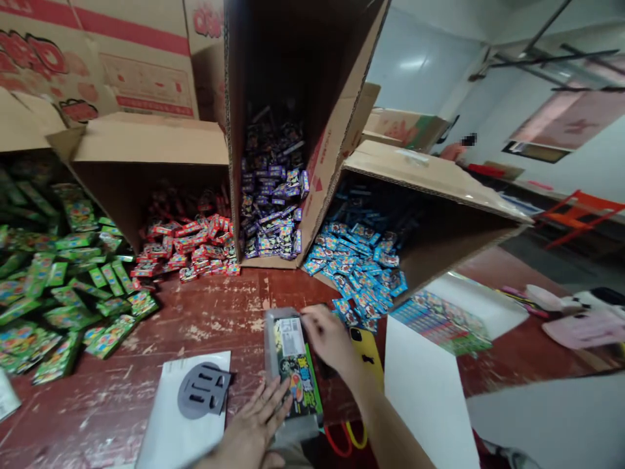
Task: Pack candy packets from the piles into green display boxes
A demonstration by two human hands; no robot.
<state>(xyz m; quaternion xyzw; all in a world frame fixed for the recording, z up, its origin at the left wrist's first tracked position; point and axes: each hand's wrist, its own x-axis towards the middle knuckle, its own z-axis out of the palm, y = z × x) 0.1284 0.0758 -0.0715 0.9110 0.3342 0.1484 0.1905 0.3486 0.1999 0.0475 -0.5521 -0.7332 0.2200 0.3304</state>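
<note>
A dark printed packet (303, 374) with a white label and green lettering lies on the red table, inside a clear plastic sleeve (297, 428) that extends past both its ends. My left hand (256, 413) rests on the packet's lower left side, fingers stretched out. At the upper right edge is my right hand (332, 335), its fingers bent and closed on the sleeved packet's edge; the fingertips are partly hidden. Just right of that hand lies a yellow phone (367, 355). A white sheet with a grey round cut-out piece (202, 391) is left of my left hand.
Open cartons hold small packs: green (53, 273), red (195, 244), purple (276, 208) and blue (366, 267). White card (424, 391) and a sleeve of colourful packs (442, 319) lie at right. Red and yellow loops (339, 438) show near the front edge. A person (454, 151) is far behind.
</note>
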